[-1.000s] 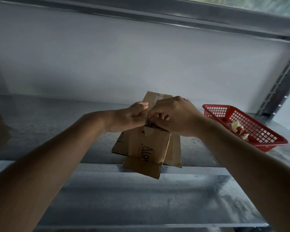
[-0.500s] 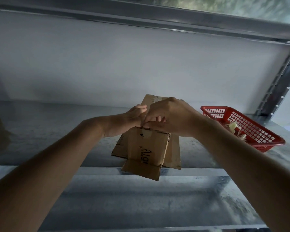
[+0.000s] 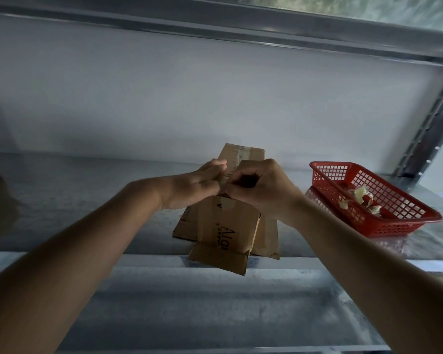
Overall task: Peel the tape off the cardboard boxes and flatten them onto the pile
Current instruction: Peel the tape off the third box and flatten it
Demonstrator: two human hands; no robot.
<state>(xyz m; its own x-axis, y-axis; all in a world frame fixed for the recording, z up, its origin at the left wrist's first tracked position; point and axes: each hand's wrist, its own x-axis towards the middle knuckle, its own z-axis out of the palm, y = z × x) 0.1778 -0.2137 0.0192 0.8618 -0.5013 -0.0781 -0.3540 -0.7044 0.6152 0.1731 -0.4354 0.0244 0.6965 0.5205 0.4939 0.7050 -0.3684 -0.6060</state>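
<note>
Now the small cardboard box [image 3: 224,226] is held up over the flat pile [image 3: 265,233] on the metal shelf [image 3: 87,200]. The left hand [image 3: 195,186] grips its top edge, and the right hand [image 3: 262,189] pinches the tape [image 3: 228,203] there. I think the peeling step is on, and next comes 1 slow, steady pull, then a drop in the red basket [image 3: 384,226].

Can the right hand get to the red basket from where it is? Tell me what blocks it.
Probably yes. The red basket sits open-topped on the shelf just right of the right hand, nothing between them; but that hand is pinching at the cardboard box.
</note>
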